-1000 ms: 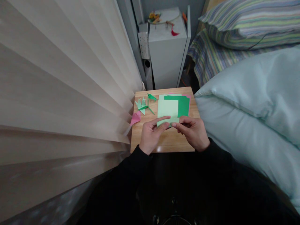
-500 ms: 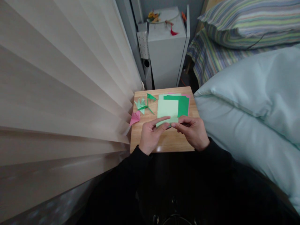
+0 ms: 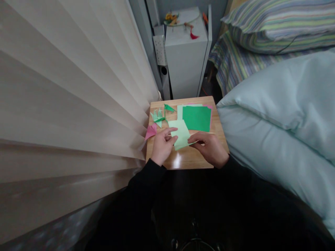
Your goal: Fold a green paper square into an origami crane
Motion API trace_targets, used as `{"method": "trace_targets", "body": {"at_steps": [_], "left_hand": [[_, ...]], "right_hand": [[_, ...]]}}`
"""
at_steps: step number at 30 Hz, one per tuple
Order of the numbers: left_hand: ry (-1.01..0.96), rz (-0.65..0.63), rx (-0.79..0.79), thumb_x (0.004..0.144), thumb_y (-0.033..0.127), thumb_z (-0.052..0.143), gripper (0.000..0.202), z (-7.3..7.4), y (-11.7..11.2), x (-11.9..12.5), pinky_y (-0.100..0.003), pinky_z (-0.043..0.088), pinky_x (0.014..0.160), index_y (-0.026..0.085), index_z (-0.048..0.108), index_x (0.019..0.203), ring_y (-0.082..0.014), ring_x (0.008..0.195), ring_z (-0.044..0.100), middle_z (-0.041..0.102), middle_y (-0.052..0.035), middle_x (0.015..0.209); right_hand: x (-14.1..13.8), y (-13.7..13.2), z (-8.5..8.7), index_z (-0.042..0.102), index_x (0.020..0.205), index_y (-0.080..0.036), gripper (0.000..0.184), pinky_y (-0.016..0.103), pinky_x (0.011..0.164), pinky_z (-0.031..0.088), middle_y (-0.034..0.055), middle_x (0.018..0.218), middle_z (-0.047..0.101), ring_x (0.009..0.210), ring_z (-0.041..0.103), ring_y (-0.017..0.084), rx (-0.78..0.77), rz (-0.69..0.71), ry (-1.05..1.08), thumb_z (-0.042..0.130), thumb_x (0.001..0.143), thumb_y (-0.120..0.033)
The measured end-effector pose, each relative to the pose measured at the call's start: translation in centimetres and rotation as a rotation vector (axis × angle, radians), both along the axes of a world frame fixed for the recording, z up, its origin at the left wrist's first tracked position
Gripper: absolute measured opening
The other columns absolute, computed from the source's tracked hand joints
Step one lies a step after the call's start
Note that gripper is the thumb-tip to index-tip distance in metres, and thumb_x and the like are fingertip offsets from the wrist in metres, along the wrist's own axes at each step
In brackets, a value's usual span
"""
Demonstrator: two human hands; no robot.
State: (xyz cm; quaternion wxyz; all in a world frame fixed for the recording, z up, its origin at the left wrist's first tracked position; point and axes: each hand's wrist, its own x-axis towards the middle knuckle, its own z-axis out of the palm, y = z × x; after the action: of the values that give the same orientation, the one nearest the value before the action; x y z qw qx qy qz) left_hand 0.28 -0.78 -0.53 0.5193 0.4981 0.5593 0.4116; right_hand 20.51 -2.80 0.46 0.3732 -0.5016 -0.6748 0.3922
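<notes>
A pale green sheet of paper (image 3: 180, 132) is tilted above the small wooden table (image 3: 188, 161), held between both hands. My left hand (image 3: 162, 143) pinches its left edge, thumb and fingers on either side. At the sheet's lower right corner, my right hand (image 3: 209, 146) is closed on the paper. Just beyond lies a stack of paper topped by a dark green sheet (image 3: 196, 118), with pale green and pink edges showing beneath. Folded paper pieces sit at the table's left: a pale green one (image 3: 159, 122), a dark green one (image 3: 169, 108) and a pink one (image 3: 151, 131).
A pleated curtain (image 3: 78, 104) hangs close along the table's left side. On the right, a bed with a pale blue quilt (image 3: 274, 115) and a striped pillow (image 3: 285, 24) borders it. A white cabinet (image 3: 184, 69) stands behind the table, small ornaments on top.
The pale green sheet has moved left and toward me, turning and tilting, which uncovers the dark green sheet. Both hands have shifted slightly left and keep hold of the paper.
</notes>
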Motion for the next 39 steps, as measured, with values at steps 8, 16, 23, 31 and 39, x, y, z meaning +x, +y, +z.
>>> {"method": "trace_targets", "body": {"at_steps": [8, 16, 23, 31, 39], "left_hand": [[0.06, 0.024, 0.081, 0.079, 0.013, 0.069, 0.032, 0.7, -0.4, 0.5, -0.021, 0.035, 0.052, 0.018, 0.073, 0.111, -0.0097, 0.053, 0.051, 0.062, 0.003, 0.067], [-0.094, -0.102, 0.117, 0.081, 0.023, 0.075, 0.037, 2.0, -1.2, 1.5, -0.023, 0.051, 0.065, 0.019, 0.068, 0.117, -0.0134, 0.069, 0.069, 0.075, -0.0022, 0.088], [-0.261, 0.013, 0.015, 0.079, 0.038, 0.082, 0.06, 2.1, -1.4, 2.1, -0.03, 0.06, 0.073, 0.016, 0.058, 0.129, -0.0203, 0.079, 0.077, 0.081, -0.0079, 0.094], [-0.198, 0.0, 0.033, 0.083, 0.039, 0.078, 0.033, 1.1, -1.4, 1.9, -0.03, 0.06, 0.071, 0.012, 0.071, 0.101, -0.0198, 0.076, 0.076, 0.081, -0.0092, 0.09], [0.529, -0.074, 0.349, 0.09, 0.017, 0.066, 0.048, -0.5, -1.4, 1.2, -0.047, 0.049, 0.114, 0.018, 0.057, 0.137, -0.0287, 0.139, 0.057, 0.062, -0.0162, 0.146]], "right_hand": [[1.2, 0.4, 1.1, 0.076, 0.09, -0.017, 0.013, 0.034, 0.076, 0.059, 0.0079, 0.092, 0.08, 0.083, 0.075, 0.021, -0.102, -0.171, -0.047, 0.064, 0.088, -0.012], [1.0, 0.8, 0.5, 0.066, 0.076, -0.017, 0.041, 0.031, 0.063, 0.054, 0.001, 0.07, 0.066, 0.067, 0.062, 0.016, -0.344, -0.083, 0.297, 0.074, 0.08, -0.058], [0.8, 0.5, 0.7, 0.063, 0.06, -0.017, 0.049, 0.029, 0.059, 0.038, -0.0018, 0.06, 0.054, 0.062, 0.046, 0.013, -0.25, 0.001, 0.174, 0.072, 0.083, -0.06], [0.6, 0.3, 0.4, 0.063, 0.057, -0.017, 0.044, 0.028, 0.057, 0.033, -0.0033, 0.055, 0.05, 0.058, 0.041, 0.011, -0.245, -0.003, 0.089, 0.071, 0.084, -0.051], [0.3, 1.1, -3.6, 0.056, 0.054, -0.02, 0.038, 0.026, 0.048, 0.038, -0.0051, 0.047, 0.048, 0.045, 0.055, 0.013, -0.402, -0.15, -0.073, 0.07, 0.087, -0.034]]}}
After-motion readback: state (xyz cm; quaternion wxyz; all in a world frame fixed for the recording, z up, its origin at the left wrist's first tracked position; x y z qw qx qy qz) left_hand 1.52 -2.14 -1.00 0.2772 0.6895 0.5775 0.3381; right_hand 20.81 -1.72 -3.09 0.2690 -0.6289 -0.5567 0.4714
